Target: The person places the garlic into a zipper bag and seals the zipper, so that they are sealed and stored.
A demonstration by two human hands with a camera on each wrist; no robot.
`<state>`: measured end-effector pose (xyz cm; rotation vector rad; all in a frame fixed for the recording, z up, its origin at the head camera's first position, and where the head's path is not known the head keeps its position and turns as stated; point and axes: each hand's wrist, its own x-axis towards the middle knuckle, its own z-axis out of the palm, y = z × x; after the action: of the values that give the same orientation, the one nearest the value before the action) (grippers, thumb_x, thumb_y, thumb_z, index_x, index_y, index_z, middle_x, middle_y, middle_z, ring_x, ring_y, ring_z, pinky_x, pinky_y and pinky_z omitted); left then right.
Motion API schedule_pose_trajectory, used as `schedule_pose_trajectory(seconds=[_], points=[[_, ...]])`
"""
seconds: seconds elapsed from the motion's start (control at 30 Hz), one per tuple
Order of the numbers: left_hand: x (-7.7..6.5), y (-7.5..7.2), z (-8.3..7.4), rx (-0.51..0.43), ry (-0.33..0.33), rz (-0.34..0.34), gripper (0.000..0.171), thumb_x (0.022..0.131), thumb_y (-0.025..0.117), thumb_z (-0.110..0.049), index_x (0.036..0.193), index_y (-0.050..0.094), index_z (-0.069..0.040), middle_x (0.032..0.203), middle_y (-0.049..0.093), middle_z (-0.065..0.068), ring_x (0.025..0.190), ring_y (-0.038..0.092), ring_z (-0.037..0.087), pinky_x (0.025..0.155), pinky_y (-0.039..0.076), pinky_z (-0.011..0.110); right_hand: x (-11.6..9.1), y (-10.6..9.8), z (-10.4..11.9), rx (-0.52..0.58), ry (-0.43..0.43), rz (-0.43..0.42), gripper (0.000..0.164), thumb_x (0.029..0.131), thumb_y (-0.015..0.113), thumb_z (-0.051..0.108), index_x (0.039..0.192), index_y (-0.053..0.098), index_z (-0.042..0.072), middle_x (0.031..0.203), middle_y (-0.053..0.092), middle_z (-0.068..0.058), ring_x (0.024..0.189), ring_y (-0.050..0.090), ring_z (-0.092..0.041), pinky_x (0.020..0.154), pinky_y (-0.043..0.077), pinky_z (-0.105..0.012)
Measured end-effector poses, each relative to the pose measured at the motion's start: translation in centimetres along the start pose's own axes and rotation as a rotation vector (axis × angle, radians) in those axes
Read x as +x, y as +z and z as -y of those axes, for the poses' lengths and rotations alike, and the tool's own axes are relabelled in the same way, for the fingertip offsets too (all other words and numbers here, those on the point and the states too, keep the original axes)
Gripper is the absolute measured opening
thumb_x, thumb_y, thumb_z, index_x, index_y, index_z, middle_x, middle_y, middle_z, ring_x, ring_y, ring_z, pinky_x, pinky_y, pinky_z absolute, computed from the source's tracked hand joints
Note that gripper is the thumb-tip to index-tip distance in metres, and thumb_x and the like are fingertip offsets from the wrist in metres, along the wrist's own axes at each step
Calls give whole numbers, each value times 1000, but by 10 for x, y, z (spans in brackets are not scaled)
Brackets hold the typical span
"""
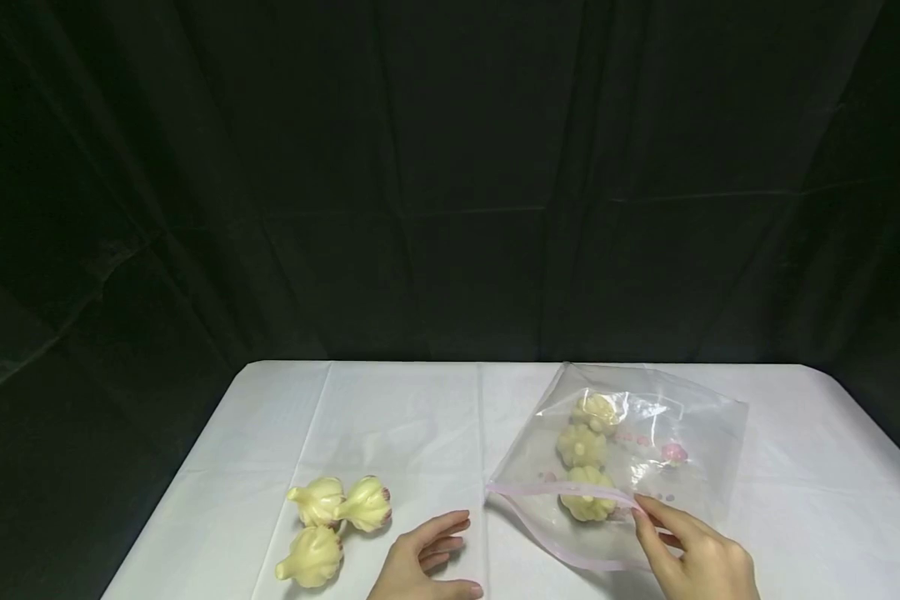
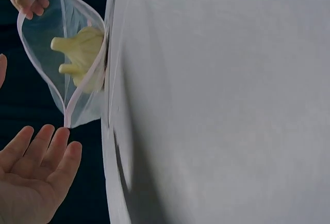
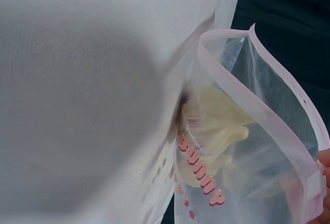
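A clear zip bag (image 1: 705, 433) with a pink-edged mouth lies on the right of the table, its mouth gaping toward me. Inside it, several garlic bulbs (image 1: 581, 447) sit in a row; the bag's pink lettering (image 3: 200, 170) shows in the right wrist view. My right hand (image 1: 693, 550) pinches the upper lip of the mouth near its right end. Left of the bag, my left hand (image 1: 427, 560) hovers with fingers spread and loosely bent, holding nothing. Further left, three more garlic bulbs (image 1: 311, 557) rest close together on the cloth.
A white cloth (image 1: 420, 417) with fold creases covers the table. Its far edge meets a dark curtain (image 1: 450, 208) that also hangs at both sides.
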<state>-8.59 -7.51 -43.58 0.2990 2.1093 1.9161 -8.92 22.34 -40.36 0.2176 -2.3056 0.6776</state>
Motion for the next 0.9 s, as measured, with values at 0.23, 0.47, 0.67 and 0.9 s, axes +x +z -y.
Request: schedule_pose_trajectory(seconds=[0.23,0.47,0.67,0.9], points=[[-8,-10,2,-51,-11,-30,72,77,84,-16,137,49,5,134,54,25,118,55,39,95,50,37,0,0,0,4,-10,-4,16,69,75,0,85,76,-1,76,72,-16,51,65,-26,48,45,-7],[-21,-23,0,-74,-28,-74,73,78,83,-15,137,46,7,134,53,27,117,54,40,95,50,35,0,0,-1,7,-10,-7,18,67,75,0,85,76,0,76,72,-15,50,65,-20,48,45,-7],[-33,-35,-7,-48,-25,-183,73,77,83,-12,136,47,10,134,53,28,115,57,38,93,51,32,1,0,-1,14,-4,1,19,67,75,0,85,76,0,76,72,-15,51,65,-13,48,45,-7],[-46,-44,-9,-46,-42,-266,69,77,82,-7,136,49,9,133,54,27,109,61,22,90,51,27,0,1,-4,36,-31,7,17,68,75,-1,85,76,-1,75,71,-17,50,65,-21,46,45,-8]])
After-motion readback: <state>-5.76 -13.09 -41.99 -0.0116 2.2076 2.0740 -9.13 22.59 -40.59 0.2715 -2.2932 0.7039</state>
